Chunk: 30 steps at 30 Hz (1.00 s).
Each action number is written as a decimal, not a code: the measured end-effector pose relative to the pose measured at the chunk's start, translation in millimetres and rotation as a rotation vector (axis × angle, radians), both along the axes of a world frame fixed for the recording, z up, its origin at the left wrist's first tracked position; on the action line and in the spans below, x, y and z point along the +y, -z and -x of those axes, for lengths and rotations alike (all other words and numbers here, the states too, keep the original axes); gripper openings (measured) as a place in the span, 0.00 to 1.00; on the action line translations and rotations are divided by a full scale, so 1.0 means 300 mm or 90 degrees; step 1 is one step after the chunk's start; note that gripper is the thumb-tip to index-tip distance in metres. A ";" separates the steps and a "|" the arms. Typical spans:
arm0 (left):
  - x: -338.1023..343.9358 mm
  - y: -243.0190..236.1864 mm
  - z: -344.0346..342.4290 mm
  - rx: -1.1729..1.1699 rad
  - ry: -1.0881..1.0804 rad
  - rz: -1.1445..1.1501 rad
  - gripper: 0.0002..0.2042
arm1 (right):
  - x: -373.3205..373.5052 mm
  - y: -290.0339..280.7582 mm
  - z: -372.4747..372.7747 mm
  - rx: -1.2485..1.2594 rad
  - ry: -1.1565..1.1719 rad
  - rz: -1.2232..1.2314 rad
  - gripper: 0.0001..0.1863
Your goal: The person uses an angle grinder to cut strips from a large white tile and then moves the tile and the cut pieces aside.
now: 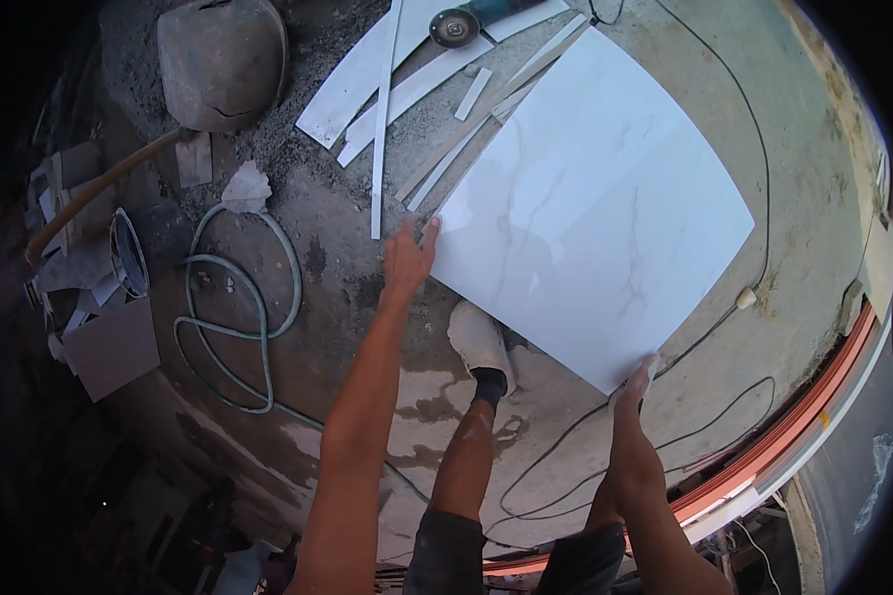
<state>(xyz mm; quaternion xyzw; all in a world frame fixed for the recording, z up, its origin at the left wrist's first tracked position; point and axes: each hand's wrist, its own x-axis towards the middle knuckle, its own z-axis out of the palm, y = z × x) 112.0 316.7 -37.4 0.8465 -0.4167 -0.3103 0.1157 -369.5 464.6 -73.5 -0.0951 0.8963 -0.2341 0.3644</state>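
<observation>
A large square white marble-veined tile (590, 169) lies in front of me. My left hand (410, 253) grips its left corner, fingertips at the edge. My right hand (637, 377) holds its lower right edge. Narrow cut tile strips (381, 149) lie beside its upper left, with wider white pieces (327, 109) and an angle grinder (456, 28) beyond them. My shod foot (471, 337) is just below the tile.
A coiled green hose (264, 327), a metal bucket (127, 253), a wooden-handled tool (104, 178), a dented metal pan (218, 64) and tile scraps (114, 347) are at left. A cable (764, 149) runs round the right. Reddish long rails (814, 392) line the right edge.
</observation>
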 end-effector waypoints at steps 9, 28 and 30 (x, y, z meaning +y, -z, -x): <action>-0.129 -0.328 0.031 0.124 0.098 -0.133 0.24 | -0.037 -0.160 0.031 0.038 0.091 -0.071 0.43; 0.088 -1.525 0.133 0.336 0.075 -0.112 0.17 | -0.016 -1.349 0.260 0.130 -0.207 -0.237 0.48; 0.206 -1.736 0.091 0.322 0.031 -0.090 0.16 | 0.029 -1.517 0.236 0.158 -0.233 -0.233 0.48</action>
